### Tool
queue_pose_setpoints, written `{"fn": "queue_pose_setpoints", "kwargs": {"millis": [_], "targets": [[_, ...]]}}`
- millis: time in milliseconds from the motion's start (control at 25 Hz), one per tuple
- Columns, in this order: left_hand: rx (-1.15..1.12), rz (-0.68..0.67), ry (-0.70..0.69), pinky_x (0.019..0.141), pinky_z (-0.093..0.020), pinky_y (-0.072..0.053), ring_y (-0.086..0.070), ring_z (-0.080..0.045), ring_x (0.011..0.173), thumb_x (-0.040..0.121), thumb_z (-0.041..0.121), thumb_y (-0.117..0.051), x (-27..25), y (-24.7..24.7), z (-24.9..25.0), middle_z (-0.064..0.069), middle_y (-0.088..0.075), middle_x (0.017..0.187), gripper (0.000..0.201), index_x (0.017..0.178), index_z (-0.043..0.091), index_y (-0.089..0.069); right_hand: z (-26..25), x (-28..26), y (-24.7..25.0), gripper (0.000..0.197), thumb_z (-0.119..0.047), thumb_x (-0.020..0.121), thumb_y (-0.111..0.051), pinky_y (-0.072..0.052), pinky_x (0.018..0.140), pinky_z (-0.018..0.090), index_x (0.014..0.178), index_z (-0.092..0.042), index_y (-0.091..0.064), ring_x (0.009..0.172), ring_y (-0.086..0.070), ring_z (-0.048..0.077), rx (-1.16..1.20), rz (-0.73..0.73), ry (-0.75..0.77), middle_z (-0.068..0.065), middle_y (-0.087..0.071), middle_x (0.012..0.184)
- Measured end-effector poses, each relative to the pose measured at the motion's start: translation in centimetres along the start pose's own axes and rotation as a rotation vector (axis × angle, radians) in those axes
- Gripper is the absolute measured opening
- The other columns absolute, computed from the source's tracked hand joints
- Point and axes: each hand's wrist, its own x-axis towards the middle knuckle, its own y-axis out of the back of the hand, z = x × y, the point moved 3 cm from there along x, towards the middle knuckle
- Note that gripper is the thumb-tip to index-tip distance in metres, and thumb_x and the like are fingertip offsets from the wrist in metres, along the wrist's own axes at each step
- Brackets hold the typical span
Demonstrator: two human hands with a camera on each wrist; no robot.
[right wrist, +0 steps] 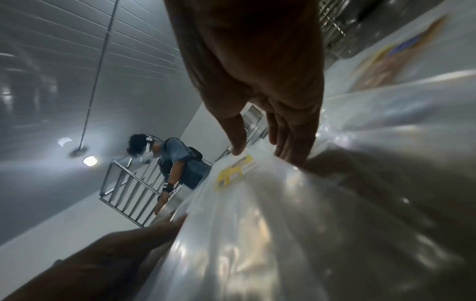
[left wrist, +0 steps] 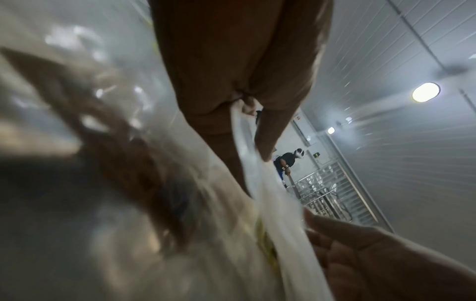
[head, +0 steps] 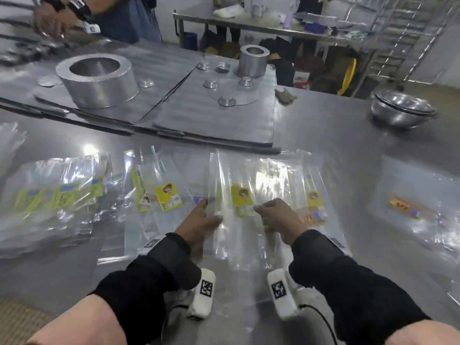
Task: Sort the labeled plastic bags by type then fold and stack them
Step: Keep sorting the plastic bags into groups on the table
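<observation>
A clear plastic bag (head: 231, 227) with a yellow cartoon label (head: 242, 201) lies lengthwise before me on the steel table (head: 336, 150). My left hand (head: 199, 221) grips its left edge, and the left wrist view shows the film (left wrist: 260, 183) pinched between thumb and fingers of that hand (left wrist: 239, 81). My right hand (head: 277, 220) pinches the bag's right side beside the label, with thumb and fingers of the hand (right wrist: 257, 81) closing on the film near the yellow label (right wrist: 234, 173). More yellow-label bags (head: 168, 197) lie left of it.
A pile of bags with green labels (head: 57, 195) sits at the left, and an orange-label bag (head: 403, 207) at the right. Beyond are flat metal sheets (head: 214, 120), a wide metal ring (head: 97, 78), a small cylinder (head: 254, 59) and stacked bowls (head: 403, 109). Another person's hands (head: 62, 18) work at far left.
</observation>
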Motion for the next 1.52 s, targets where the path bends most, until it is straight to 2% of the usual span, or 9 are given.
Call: {"fn": "queue_pose_setpoints", "kwargs": {"millis": [200, 360, 520, 760, 1080, 1200, 1320, 1400, 1520], "targets": [[0.053, 0.005, -0.124, 0.053, -0.019, -0.048, -0.06, -0.012, 0.069, 0.088, -0.006, -0.056, -1.3, 1.9, 3.4, -0.007, -0.063, 0.092, 0.054, 0.131, 0.022, -0.044, -2.5, 0.6, -1.5, 0.041, -0.02, 0.066, -0.084, -0.037, 0.052, 0.026, 0.09, -0.01, -0.052, 0.064, -0.046, 0.021, 0.161, -0.127, -0.025, 0.012, -0.05, 0.079], [0.004, 0.045, -0.178, 0.057, -0.024, -0.053, -0.056, -0.023, 0.086, 0.09, 0.0, -0.056, -3.4, 6.0, 6.3, -0.013, -0.057, 0.1, 0.049, 0.13, 0.025, -0.041, -7.8, -0.1, -5.8, 0.019, 0.001, 0.082, -0.066, -0.054, 0.054, 0.026, 0.094, -0.006, -0.053, 0.065, -0.055, 0.018, 0.312, -0.144, 0.071, 0.01, -0.059, 0.083], [0.054, 0.181, -0.217, 0.069, -0.031, -0.05, -0.051, -0.024, 0.089, 0.091, 0.011, -0.058, -5.1, 15.0, 8.4, -0.016, -0.054, 0.105, 0.05, 0.137, 0.02, -0.038, -11.7, -0.7, -15.2, 0.018, 0.01, 0.085, -0.057, -0.042, 0.038, 0.017, 0.088, -0.008, -0.053, 0.048, -0.058, 0.01, 0.318, -0.234, 0.1, 0.006, -0.058, 0.075], [0.145, 0.308, -0.246, 0.054, -0.012, -0.046, -0.054, 0.004, 0.057, 0.093, 0.005, -0.053, -10.1, 32.6, 13.8, -0.007, -0.059, 0.103, 0.049, 0.137, 0.019, -0.036, -17.4, -0.2, -34.7, 0.035, 0.012, 0.085, -0.054, -0.048, 0.044, 0.02, 0.119, 0.007, -0.049, 0.05, -0.061, 0.01, 0.357, -0.394, 0.088, 0.011, -0.059, 0.084], [0.209, 0.437, -0.401, 0.064, -0.032, -0.057, -0.071, -0.028, 0.077, 0.091, 0.008, -0.054, -14.7, 52.5, 23.5, -0.009, -0.06, 0.104, 0.048, 0.131, 0.029, -0.038, -28.3, 0.7, -56.0, 0.036, 0.011, 0.087, -0.053, -0.055, 0.057, 0.03, 0.117, -0.005, -0.041, 0.067, -0.061, 0.02, 0.516, -0.491, 0.341, 0.009, -0.059, 0.095], [0.223, 0.612, -0.241, 0.061, -0.033, -0.057, -0.07, -0.022, 0.071, 0.09, 0.001, -0.057, -13.6, 58.7, 20.3, -0.016, -0.055, 0.104, 0.04, 0.123, 0.021, -0.044, -27.0, 2.5, -61.7, 0.034, 0.007, 0.087, -0.056, -0.051, 0.065, 0.035, 0.113, -0.008, -0.04, 0.073, -0.057, 0.023, 0.379, -0.388, 0.271, 0.011, -0.053, 0.096], [0.463, 0.8, 0.011, 0.089, -0.039, -0.05, -0.061, -0.032, 0.103, 0.083, 0.002, -0.068, -11.4, 62.9, 15.2, -0.016, -0.052, 0.126, 0.059, 0.134, 0.003, -0.039, -23.7, 4.1, -65.1, 0.042, 0.002, 0.083, -0.062, -0.044, 0.076, 0.036, 0.116, -0.008, -0.037, 0.087, -0.048, 0.023, 0.123, -0.3, 0.172, 0.012, -0.048, 0.098], [0.615, 0.894, 0.135, 0.089, -0.038, -0.045, -0.057, -0.035, 0.11, 0.079, 0.008, -0.07, -10.8, 64.4, 13.6, -0.018, -0.058, 0.123, 0.054, 0.128, 0.001, -0.047, -22.6, 4.4, -66.2, 0.05, 0.001, 0.083, -0.062, -0.042, 0.072, 0.03, 0.126, -0.001, -0.037, 0.088, -0.044, 0.021, -0.022, -0.29, 0.146, 0.009, -0.044, 0.097], [0.807, 0.888, 0.263, 0.09, -0.039, -0.044, -0.054, -0.038, 0.109, 0.078, 0.024, -0.071, -10.6, 64.8, 13.5, -0.023, -0.057, 0.12, 0.048, 0.118, 0.003, -0.055, -22.6, 4.1, -66.1, 0.056, 0.002, 0.085, -0.06, -0.041, 0.074, 0.028, 0.134, 0.002, -0.032, 0.093, -0.046, 0.023, -0.096, -0.297, 0.159, 0.012, -0.042, 0.106]]}}
